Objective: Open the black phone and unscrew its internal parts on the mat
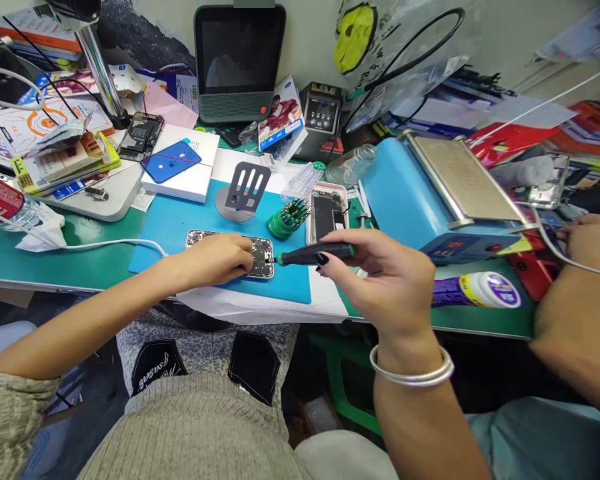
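An opened phone (pixel 261 268) lies on the blue mat (pixel 287 288), its circuit boards bare. My left hand (pixel 221 259) rests over its middle with curled fingers, holding it down and hiding part of it. Between the thumb and fingers of my right hand (pixel 397 277) is a black and green screwdriver (pixel 310 254), held nearly level. Its tip points left and meets the right end of the phone; the exact contact point is too small to make out. Just behind stands a green bit holder (pixel 282 223) full of screwdriver bits.
Behind the mat are a metal phone stand (pixel 250 187), a white box (pixel 180 183) with a blue phone back, and a pink-framed phone shell (pixel 325 213). A blue machine (pixel 400 187) and a purple tube (pixel 475 290) sit rightward. Another person's arm (pixel 580 313) reaches in at right.
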